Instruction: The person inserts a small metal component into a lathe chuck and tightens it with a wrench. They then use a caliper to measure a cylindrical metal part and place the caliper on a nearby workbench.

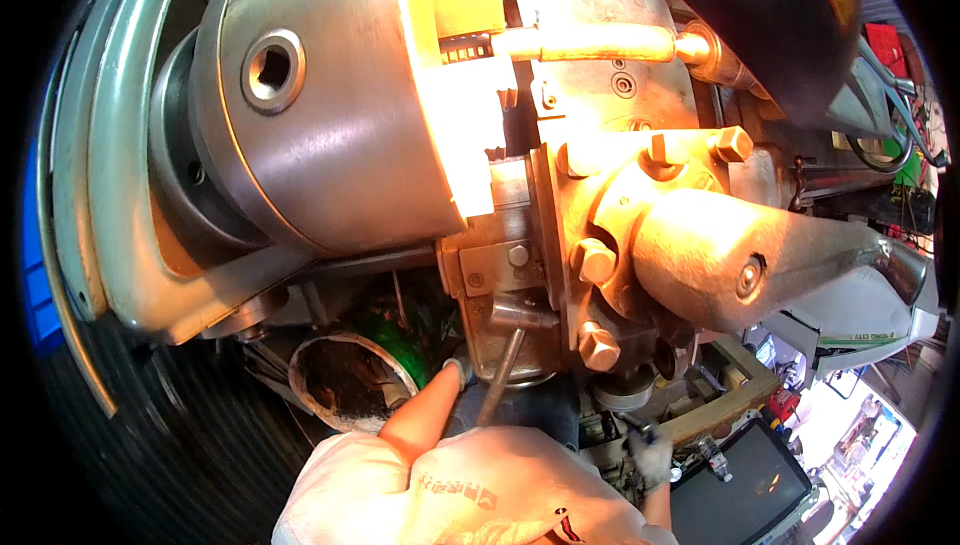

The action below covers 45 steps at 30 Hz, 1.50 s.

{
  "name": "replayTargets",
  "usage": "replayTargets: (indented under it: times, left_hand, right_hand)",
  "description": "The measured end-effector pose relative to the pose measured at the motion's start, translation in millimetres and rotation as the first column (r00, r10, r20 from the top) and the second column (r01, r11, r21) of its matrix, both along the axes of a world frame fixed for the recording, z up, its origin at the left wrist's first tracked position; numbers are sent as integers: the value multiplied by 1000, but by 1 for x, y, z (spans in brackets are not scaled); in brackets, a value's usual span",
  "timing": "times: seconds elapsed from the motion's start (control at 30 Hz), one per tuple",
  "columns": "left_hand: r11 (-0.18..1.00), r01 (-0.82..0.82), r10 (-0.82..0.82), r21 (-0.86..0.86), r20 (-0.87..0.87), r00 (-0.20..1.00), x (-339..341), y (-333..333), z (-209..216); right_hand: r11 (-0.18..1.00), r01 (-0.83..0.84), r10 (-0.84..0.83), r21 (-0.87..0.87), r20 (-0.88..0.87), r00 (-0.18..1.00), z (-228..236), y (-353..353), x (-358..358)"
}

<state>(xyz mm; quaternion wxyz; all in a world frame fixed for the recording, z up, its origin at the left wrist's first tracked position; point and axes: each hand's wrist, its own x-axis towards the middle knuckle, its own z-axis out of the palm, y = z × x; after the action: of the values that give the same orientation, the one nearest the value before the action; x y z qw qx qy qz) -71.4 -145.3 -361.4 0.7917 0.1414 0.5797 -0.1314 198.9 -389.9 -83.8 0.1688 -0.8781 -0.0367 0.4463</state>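
Observation:
A metal lathe fills the view. Its big steel chuck [330,105] is at the left, and a pale metal shaft [605,43] runs from the jaws to the tailstock centre [695,46]. The tool post [590,215] with hex bolts and a thick clamping handle [720,245] stands in front. My left hand [457,370], in a pale glove, is beside a green-sided bucket, below the carriage; its fingers are mostly hidden. My right hand [652,458], in a grey-white glove, is lower right near a tray, fingers seemingly curled round something dark that is too small to tell.
A metal lever [503,375] sticks down from the carriage. The round bucket [352,385] has dark contents. A wooden-edged tray [720,410] and a dark screen-like panel [745,485] lie at the lower right. A pale curved guard [125,145] stands at the left, above ribbed dark flooring [130,445].

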Motion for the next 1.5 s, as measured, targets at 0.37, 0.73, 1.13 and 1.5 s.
replayTargets:
  times: [0.37, 0.73, 1.13, 1.5]
  left_hand:
    - [984, 136, -132, 112, -46, 990, -7, -11, -8]
    - [950, 220, -205, 220, -90, 975, -8, -35, -7]
    - [930, 264, -241, 257, -118, 963, -19, -49, -7]
    - [906, 312, -287, 286, -125, 950, -17, -33, -15]
  right_hand:
    - [840, -542, 512, -32, -287, 810, -53, 40, -50]
    - [973, -223, 206, 51, 226, 952, -11, 2, -4]
    - [987, -97, 82, 128, 117, 990, -94, -32, 19]
    - [913, -399, 407, 82, -181, 895, -141, -22, -56]
